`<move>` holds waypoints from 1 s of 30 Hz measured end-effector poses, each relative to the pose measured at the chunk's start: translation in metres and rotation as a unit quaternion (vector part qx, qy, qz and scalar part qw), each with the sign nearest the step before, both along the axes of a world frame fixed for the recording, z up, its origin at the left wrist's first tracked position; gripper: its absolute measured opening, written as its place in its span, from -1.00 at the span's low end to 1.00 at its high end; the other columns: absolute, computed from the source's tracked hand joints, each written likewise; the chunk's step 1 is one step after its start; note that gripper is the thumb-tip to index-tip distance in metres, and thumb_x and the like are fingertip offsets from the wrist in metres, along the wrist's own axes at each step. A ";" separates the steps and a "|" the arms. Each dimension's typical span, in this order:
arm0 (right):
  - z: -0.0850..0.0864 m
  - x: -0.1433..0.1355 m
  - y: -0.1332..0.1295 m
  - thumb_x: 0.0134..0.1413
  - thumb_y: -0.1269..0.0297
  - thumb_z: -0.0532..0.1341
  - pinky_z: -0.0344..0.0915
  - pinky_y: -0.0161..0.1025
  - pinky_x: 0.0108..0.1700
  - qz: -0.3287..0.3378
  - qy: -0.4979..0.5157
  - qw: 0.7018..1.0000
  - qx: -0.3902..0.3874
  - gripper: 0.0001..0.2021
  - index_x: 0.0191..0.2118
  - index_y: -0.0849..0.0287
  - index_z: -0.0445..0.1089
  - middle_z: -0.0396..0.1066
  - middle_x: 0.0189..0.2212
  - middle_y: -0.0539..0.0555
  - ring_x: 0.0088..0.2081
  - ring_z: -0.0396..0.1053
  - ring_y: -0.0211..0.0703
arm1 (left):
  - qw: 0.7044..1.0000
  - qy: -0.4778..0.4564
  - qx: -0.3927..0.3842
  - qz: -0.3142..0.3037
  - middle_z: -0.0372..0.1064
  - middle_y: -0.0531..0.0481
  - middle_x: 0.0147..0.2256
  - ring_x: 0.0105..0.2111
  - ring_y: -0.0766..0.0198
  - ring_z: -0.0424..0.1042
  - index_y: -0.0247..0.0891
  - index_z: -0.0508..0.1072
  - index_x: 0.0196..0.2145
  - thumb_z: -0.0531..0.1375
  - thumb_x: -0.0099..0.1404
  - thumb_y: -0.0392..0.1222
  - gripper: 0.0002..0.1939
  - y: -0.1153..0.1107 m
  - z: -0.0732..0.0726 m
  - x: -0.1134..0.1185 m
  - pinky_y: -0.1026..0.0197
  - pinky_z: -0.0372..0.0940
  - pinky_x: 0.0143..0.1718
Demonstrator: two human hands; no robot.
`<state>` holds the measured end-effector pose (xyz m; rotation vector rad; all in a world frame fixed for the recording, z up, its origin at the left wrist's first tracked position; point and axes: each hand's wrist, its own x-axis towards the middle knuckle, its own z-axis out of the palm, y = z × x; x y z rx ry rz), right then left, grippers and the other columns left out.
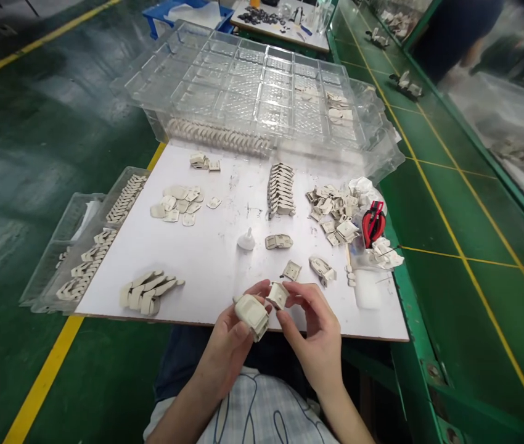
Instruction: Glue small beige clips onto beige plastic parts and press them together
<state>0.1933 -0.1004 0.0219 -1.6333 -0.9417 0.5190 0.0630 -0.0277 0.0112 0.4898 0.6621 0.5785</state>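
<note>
My left hand (230, 336) is closed around a larger cream plastic housing (251, 316) with a rounded top, held above the table's front edge. Between the thumb and fingers of my right hand (312, 324) is a small cream plastic bracket (277, 296), close beside the housing. Whether the two parts touch I cannot tell. Just beyond lie a loose bracket (291, 270) and a longer cream shell (322, 270). Another cream shell (278, 241) lies farther up, near a small white funnel-shaped piece (246, 239).
Several nested shells (144, 293) lie front left, flat cream covers (181, 200) behind them. A shell stack (281, 190) stands mid-table; a bracket pile (333, 209) and red-black pliers (373, 224) lie right. Clear trays (243, 80) span the back. A green conveyor (428, 185) runs along the right.
</note>
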 end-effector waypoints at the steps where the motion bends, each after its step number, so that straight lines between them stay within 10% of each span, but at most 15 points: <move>1: 0.000 0.001 -0.001 0.19 0.33 0.30 0.42 -0.20 -0.11 0.003 0.004 1.000 -0.001 -0.71 0.03 -0.01 0.46 0.39 -0.21 0.04 -0.20 0.40 -0.17 | 1.000 0.018 -0.009 0.020 0.42 -0.15 0.17 0.22 -0.13 0.29 -0.18 0.65 -0.18 0.47 -0.01 0.21 -0.47 0.001 0.001 0.000 0.02 0.20 0.24; 7: 0.002 0.001 -0.005 0.22 0.25 0.29 0.39 -0.22 -0.12 0.026 0.090 0.996 0.004 -0.77 0.00 -0.02 0.45 0.35 -0.17 0.04 -0.21 0.36 -0.19 | 0.992 0.059 -0.065 0.091 0.55 -0.05 -0.21 0.00 0.07 0.44 -0.19 0.63 -0.23 0.53 -0.05 0.09 -0.53 0.001 0.006 0.005 0.05 0.23 0.18; 30: 0.003 -0.006 -0.003 0.20 0.26 0.30 0.34 -0.20 -0.14 0.057 0.029 0.998 -0.022 -0.77 -0.02 0.00 0.43 0.34 -0.20 0.06 -0.20 0.28 -0.14 | 0.995 0.019 -0.038 0.087 0.53 -0.06 -0.22 -0.08 0.07 0.47 -0.20 0.58 -0.20 0.50 0.04 0.03 -0.58 0.000 0.006 0.008 0.06 0.33 0.04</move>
